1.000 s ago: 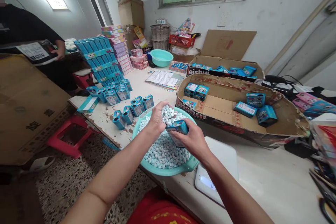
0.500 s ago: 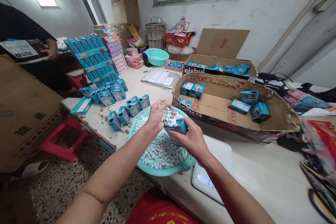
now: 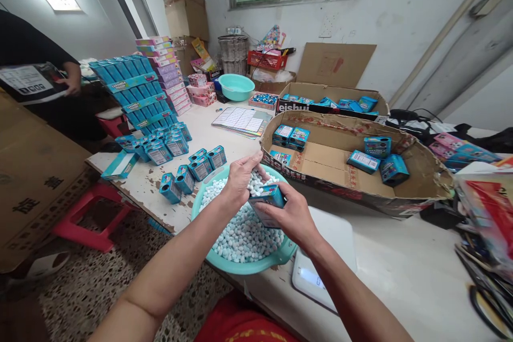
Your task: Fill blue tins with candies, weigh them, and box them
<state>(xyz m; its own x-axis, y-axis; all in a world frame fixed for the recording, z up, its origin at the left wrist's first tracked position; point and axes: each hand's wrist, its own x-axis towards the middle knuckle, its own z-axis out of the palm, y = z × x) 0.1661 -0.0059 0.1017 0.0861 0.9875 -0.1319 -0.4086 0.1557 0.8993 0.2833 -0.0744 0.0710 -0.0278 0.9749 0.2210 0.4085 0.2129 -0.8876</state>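
A teal basin (image 3: 224,264) full of small pale blue and white candies (image 3: 244,235) sits at the table's near edge. My right hand (image 3: 290,214) grips a small blue tin (image 3: 267,199) over the basin, its mouth tipped up. My left hand (image 3: 242,176) is cupped around a heap of candies right at the tin's mouth. A white scale (image 3: 332,240) lies under my right wrist. Several more blue tins (image 3: 188,171) stand on the table just left of the basin.
A large flat cardboard box (image 3: 420,181) with a few blue tins lies beyond the basin, a second box (image 3: 332,91) behind it. Stacked blue tins (image 3: 132,93) rise at the left, pink packs and another basin (image 3: 235,86) farther back. A person in black (image 3: 24,64) stands at far left.
Both hands stay together over the basin, the left still feeding candies at the tin. The view has drifted slightly right, so everything sits a little further left.
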